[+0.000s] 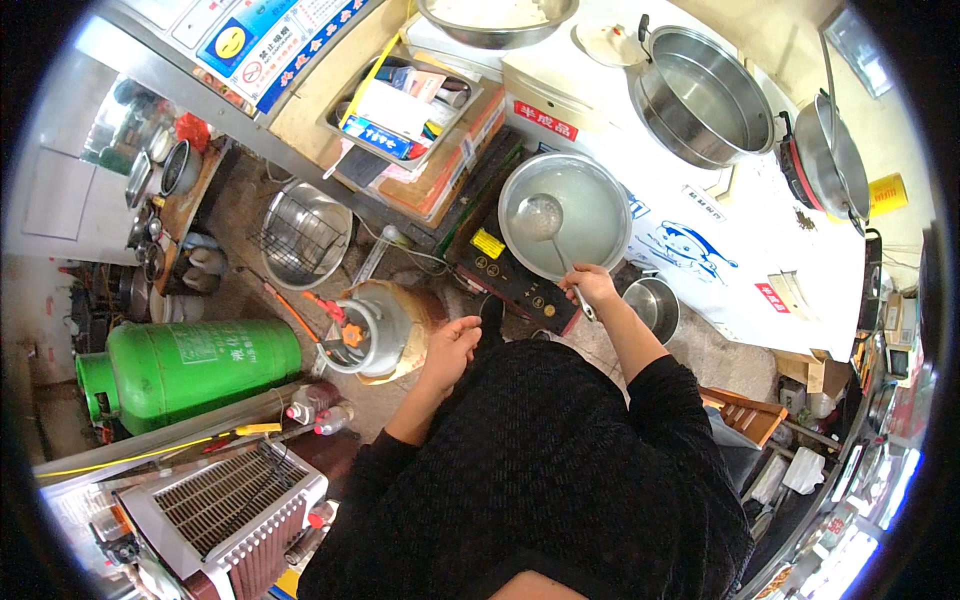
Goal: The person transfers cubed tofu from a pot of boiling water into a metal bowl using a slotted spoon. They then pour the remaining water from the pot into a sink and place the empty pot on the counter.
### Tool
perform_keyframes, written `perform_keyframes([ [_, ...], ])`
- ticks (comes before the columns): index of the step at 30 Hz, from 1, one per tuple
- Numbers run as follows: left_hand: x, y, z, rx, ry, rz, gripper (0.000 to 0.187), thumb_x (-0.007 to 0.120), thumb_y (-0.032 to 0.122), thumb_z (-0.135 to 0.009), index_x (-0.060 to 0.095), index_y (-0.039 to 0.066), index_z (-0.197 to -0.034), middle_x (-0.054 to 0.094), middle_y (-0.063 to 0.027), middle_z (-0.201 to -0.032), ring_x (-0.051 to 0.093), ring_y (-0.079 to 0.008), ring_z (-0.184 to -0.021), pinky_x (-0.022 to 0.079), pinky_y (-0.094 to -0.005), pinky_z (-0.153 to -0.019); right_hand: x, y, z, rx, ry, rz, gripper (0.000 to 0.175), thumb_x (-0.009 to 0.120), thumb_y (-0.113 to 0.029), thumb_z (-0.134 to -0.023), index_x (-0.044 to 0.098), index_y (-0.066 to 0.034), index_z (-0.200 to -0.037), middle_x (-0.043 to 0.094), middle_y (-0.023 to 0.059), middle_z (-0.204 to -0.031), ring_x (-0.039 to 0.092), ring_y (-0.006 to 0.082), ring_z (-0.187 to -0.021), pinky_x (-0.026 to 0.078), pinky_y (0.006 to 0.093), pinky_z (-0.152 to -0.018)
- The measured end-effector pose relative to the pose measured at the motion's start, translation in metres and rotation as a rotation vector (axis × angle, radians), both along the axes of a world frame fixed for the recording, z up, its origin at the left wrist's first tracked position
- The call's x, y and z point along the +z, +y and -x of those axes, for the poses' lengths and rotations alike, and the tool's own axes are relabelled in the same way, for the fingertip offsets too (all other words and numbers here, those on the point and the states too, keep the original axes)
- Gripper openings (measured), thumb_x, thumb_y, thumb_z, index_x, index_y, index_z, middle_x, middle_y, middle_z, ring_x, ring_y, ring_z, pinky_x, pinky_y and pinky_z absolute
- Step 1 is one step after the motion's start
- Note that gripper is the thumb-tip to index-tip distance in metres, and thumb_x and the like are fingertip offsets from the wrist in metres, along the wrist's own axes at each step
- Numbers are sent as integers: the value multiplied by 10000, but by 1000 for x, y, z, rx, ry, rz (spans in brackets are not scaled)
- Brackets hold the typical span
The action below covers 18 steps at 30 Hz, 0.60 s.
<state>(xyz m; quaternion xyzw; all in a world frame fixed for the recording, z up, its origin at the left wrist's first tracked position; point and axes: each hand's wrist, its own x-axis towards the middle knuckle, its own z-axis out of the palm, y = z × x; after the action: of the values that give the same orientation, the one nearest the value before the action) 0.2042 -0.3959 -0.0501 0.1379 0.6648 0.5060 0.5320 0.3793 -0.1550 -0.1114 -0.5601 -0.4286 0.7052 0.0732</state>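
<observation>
A round metal pot (592,247) of cloudy liquid stands on a black induction cooktop (517,292). My right hand (592,291) is closed around the handle of a metal skimmer (540,216), whose round head lies in the liquid at the pot's left side. To the left of the cooktop, my left hand (454,349) is held near my body with its fingers bent and close together. I cannot tell whether anything is between them. A small steel pot (651,304) sits to the right of the cooktop.
A gas cylinder (382,337) with an orange valve stands left of my left hand; a green cylinder (210,367) lies beyond. A steel basin (307,259) holds a wire rack. On the white chest freezer (675,225) are a large steel pot (705,97) and a bowl (499,34).
</observation>
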Motion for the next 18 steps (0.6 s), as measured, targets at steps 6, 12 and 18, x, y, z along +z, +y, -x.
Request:
perform_keyframes([
  [6,-5,-1,5,3,-30,3,261,558,153,-900,568,17,-1123,526,38,-755,455,-45,-607,381,-184,-546,-3,-3,10,64,-149,-204,479,549,-22,-744,518,63,-1215,626,108,-706,528,141,-451,426,272,-416],
  [12,-7,2,8,18,-12,-23,264,564,164,-899,574,15,-1116,526,40,-757,456,-45,-606,380,-182,-545,-16,-5,27,86,-121,-120,421,540,-18,-768,534,63,-1182,611,87,-690,533,135,-477,427,270,-424],
  [18,-8,4,9,35,12,21,271,573,178,-897,576,14,-1112,529,35,-736,461,-48,-584,382,-187,-532,-12,3,12,19,79,104,356,526,-69,-842,513,53,-1177,621,82,-752,540,123,-537,448,260,-459],
])
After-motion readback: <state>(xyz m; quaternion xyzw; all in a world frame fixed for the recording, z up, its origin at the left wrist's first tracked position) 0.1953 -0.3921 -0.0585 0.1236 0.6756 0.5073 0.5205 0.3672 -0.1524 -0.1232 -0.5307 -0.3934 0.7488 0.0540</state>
